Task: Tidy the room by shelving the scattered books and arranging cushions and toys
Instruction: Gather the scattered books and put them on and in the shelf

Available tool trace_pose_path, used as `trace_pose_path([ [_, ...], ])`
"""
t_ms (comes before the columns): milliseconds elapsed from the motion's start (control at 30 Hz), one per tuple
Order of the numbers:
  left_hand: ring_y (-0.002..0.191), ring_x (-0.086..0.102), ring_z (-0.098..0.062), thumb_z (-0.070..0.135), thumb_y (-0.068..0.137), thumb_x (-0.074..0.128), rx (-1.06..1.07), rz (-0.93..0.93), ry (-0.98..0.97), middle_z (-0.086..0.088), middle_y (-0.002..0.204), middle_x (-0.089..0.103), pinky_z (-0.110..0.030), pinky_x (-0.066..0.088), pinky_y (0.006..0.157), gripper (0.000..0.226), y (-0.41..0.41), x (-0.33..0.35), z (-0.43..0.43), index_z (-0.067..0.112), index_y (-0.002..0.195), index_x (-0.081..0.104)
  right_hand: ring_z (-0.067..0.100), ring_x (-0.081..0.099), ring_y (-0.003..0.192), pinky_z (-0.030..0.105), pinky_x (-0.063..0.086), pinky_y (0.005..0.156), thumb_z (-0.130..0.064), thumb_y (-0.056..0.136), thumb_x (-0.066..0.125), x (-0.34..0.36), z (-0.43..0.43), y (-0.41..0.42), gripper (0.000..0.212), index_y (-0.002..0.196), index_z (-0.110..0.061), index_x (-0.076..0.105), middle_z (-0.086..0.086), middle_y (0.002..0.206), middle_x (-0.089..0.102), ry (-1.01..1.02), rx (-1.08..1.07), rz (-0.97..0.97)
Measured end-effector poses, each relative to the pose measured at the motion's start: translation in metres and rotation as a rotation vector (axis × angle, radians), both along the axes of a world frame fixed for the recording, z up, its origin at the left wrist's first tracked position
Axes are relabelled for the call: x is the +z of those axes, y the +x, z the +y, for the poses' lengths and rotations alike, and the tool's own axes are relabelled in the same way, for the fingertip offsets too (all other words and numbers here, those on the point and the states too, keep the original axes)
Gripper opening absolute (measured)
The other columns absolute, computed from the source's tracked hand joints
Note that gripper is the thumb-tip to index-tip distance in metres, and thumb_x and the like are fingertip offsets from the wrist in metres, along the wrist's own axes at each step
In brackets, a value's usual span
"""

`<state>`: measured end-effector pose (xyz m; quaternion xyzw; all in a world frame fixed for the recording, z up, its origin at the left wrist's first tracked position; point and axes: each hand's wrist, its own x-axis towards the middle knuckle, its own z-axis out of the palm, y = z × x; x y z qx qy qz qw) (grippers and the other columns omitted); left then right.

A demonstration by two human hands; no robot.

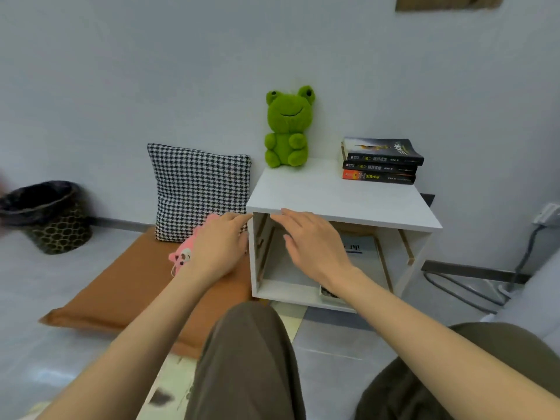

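A white cube shelf (342,201) stands against the wall. On its top sit a green plush frog (288,128) and a stack of three dark books (380,162). Inside the shelf lies a white book (362,253), and a dark object (328,293) sits on the shelf floor. My right hand (312,241) hovers open in front of the shelf opening, fingers near the top edge. My left hand (218,247) is open at the shelf's left corner, over a pink plush toy (181,257). A houndstooth cushion (200,189) leans on the wall above a flat orange cushion (130,292).
A dark waste bin (48,216) with a liner stands at the left on the floor. Cables (472,286) and a wall socket (547,213) are at the right. My knees in brown trousers (248,359) fill the foreground.
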<state>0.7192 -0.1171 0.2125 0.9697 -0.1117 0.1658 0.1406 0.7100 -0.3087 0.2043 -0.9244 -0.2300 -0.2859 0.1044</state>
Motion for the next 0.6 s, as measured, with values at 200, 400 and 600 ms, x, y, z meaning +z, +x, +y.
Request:
trace_pose_path([
  [200, 0.114, 0.054, -0.026, 0.023, 0.094, 0.049, 0.13, -0.03, -0.058, -0.002, 0.133, 0.056, -0.038, 0.048, 0.083, 0.043, -0.031, 0.0, 0.056, 0.024, 0.137, 0.05, 0.024, 0.062, 0.109, 0.038, 0.05, 0.092, -0.019, 0.082, 0.052, 0.012, 0.064, -0.015, 0.044, 0.125, -0.019, 0.061, 0.003, 0.126, 0.063, 0.052, 0.123, 0.016],
  [400, 0.119, 0.052, -0.028, 0.021, 0.093, 0.051, 0.29, 0.053, -0.122, -0.005, 0.136, 0.053, -0.045, 0.047, 0.092, 0.044, -0.071, -0.02, 0.112, 0.022, 0.137, 0.049, 0.022, 0.057, 0.115, 0.037, 0.047, 0.095, -0.015, 0.084, 0.06, 0.002, 0.122, -0.032, 0.048, 0.131, -0.019, 0.056, 0.001, 0.131, 0.059, 0.034, 0.248, 0.093],
  [600, 0.123, 0.048, -0.024, 0.023, 0.097, 0.047, 0.509, 0.142, -0.15, 0.0, 0.141, 0.048, -0.039, 0.046, 0.088, 0.044, -0.133, -0.052, 0.159, 0.025, 0.141, 0.044, 0.022, 0.052, 0.123, 0.041, 0.045, 0.098, -0.009, 0.087, 0.056, -0.03, 0.178, -0.054, 0.048, 0.133, -0.022, 0.055, 0.001, 0.135, 0.057, 0.024, 0.349, 0.242],
])
